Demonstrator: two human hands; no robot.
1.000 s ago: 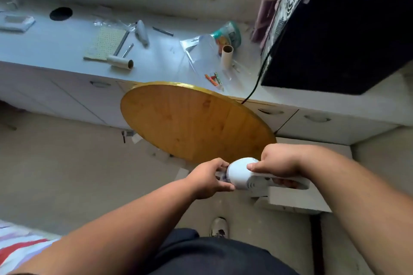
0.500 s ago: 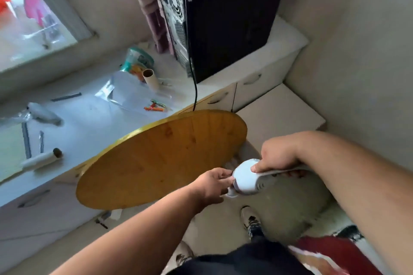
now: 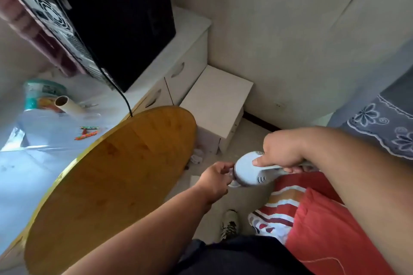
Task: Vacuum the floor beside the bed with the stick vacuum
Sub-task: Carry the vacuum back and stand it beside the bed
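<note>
The white body of the stick vacuum [image 3: 250,171] is held at waist height over the floor. My right hand [image 3: 282,152] is wrapped around its handle, with the forefinger laid along the top of the body. My left hand [image 3: 214,176] pinches the front end of the body, where the tube would join. The tube and the floor head are hidden below my hands. The bed [image 3: 324,219], covered by a red, white and orange striped cloth, lies at the lower right. A strip of pale floor [image 3: 252,131] runs between the bed and the furniture.
A round wooden tabletop [image 3: 107,181] leans at the left. Behind it a white cabinet [image 3: 185,51] carries a black computer tower [image 3: 116,18] with a cable. A low white box [image 3: 216,105] stands in the corner. Blue floral bedding [image 3: 384,123] sits at the right. My shoe [image 3: 229,224] is below.
My view has swung to the right, from the cabinet top toward the corner and the bed. Both hands have kept their hold on the vacuum body.
</note>
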